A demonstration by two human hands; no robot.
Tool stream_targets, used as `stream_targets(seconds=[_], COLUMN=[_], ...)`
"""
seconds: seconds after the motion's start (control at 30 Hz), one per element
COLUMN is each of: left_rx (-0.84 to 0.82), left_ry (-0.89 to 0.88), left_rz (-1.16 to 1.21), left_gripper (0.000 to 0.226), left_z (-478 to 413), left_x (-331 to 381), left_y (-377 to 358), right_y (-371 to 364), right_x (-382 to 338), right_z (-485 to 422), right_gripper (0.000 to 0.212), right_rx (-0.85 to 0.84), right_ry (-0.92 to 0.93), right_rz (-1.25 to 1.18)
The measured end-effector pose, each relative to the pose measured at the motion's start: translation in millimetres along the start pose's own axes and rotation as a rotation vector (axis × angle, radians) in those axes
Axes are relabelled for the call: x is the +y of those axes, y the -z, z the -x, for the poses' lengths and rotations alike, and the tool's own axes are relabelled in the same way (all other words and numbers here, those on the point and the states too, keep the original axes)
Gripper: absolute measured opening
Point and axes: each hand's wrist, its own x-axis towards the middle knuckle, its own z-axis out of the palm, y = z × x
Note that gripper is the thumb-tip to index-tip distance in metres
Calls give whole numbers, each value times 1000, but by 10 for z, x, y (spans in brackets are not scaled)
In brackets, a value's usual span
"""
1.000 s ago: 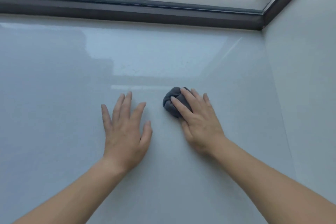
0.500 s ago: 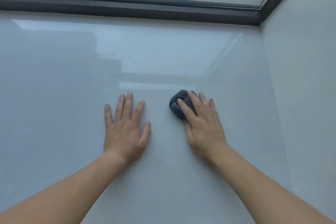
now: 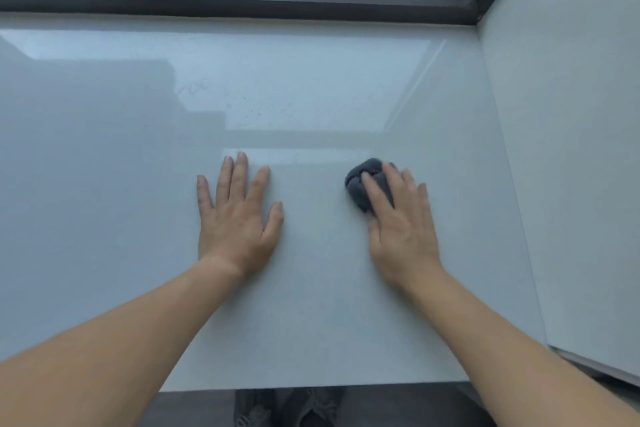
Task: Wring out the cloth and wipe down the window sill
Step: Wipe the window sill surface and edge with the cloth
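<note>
A small dark grey cloth [image 3: 360, 182], bunched into a ball, lies on the glossy white window sill [image 3: 311, 97]. My right hand [image 3: 401, 229] presses down on it with the fingers spread over its top; only the cloth's left part shows. My left hand [image 3: 239, 218] rests flat on the sill to the left of the cloth, palm down, fingers apart, holding nothing. Faint smudges and specks mark the sill beyond my hands.
The dark window frame [image 3: 242, 0] runs along the sill's far edge. A white side wall [image 3: 568, 149] closes the sill on the right. The sill's front edge [image 3: 311, 385] is close to me, with the dark floor and my shoes [image 3: 287, 407] below.
My right hand has slid the cloth a little to the right along the sill. My left hand has stayed flat in place. The camera has tilted down, so the front edge now shows.
</note>
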Motion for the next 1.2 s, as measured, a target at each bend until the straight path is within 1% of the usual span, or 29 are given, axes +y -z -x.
stream_targets(seconds=[0.07, 0.1, 0.13, 0.23, 0.27, 0.3, 0.33, 0.37, 0.47, 0.5, 0.53, 0.57, 0.6, 0.67, 0.7, 0.73, 0.77, 0.8, 0.83, 0.9, 0.93, 0.97, 1.0, 1.1, 1.13, 1.2], left_rx=[-1, 0, 2, 5, 7, 11, 14, 15, 12, 9, 3, -4, -9, -7, -2, 9, 22, 32, 36, 32, 24, 10, -6, -24, -22, -17], left_ry=[-3, -6, -9, -13, -15, -18, -20, -22, -35, -37, -39, -40, -41, -58, -71, -88, -105, -126, -153, -216, -243, -264, -278, -277, -273, -272], left_rz=[-6, -10, -10, 0, 2, 3, 4, 7, 20, 25, 28, 32, 39, 88, 115, 129, 133, 137, 152, 205, 224, 231, 230, 230, 232, 224], left_gripper=[70, 70, 69, 68, 68, 68, 67, 67, 68, 68, 68, 68, 67, 65, 63, 61, 59, 58, 57, 54, 55, 56, 57, 55, 53, 53], left_z=[-2, 0, 2, 9, 10, 8, 5, 1, 0, 3, 2, -2, -4, -1, 20, 57, 109, 188, 286, 521, 630, 724, 789, 850, 849, 844], left_x=[-10, -16, -19, -20, -24, -28, -35, -43, -51, -51, -53, -56, -62, -87, -103, -122, -138, -147, -147, -131, -117, -99, -81, -46, -44, -47], left_y=[-16, -20, -24, -22, -25, -30, -35, -38, -47, -44, -40, -34, -23, 8, 25, 40, 55, 65, 73, 72, 67, 54, 35, -17, -26, -33], right_y=[0, -43, -106, -281, -289, -259, -223, -185, -75, -87, -123, -177, -240, -351, -365, -345, -307, -269, -228, -153, -159, -195, -250, -439, -463, -406], right_x=[-45, -138, -262, -596, -605, -544, -456, -370, -181, -202, -273, -375, -492, -675, -691, -637, -542, -444, -363, -303, -349, -439, -552, -836, -850, -705], right_z=[-38, 52, 211, 877, 1010, 1020, 951, 849, 515, 493, 537, 645, 807, 1188, 1337, 1398, 1383, 1336, 1267, 1142, 1129, 1168, 1260, 1690, 1790, 1783], right_gripper=[63, 63, 65, 69, 70, 70, 69, 66, 61, 61, 63, 64, 66, 69, 71, 73, 73, 70, 67, 62, 62, 63, 64, 67, 68, 70], right_rx=[57, 70, 68, -59, -108, -126, -104, -60, 76, 102, 116, 113, 89, -1, -64, -105, -112, -92, -48, 50, 84, 102, 100, -13, -57, -87], right_ry=[-167, -178, -124, 228, 303, 338, 319, 234, -166, -243, -260, -213, -113, 126, 214, 275, 293, 246, 136, -152, -250, -277, -230, 106, 189, 258], right_rz=[-32, -41, -49, -20, 0, 9, 16, 16, -11, -23, -25, -24, -23, 9, 38, 63, 78, 75, 57, 0, -12, -7, -3, -3, 13, 45])
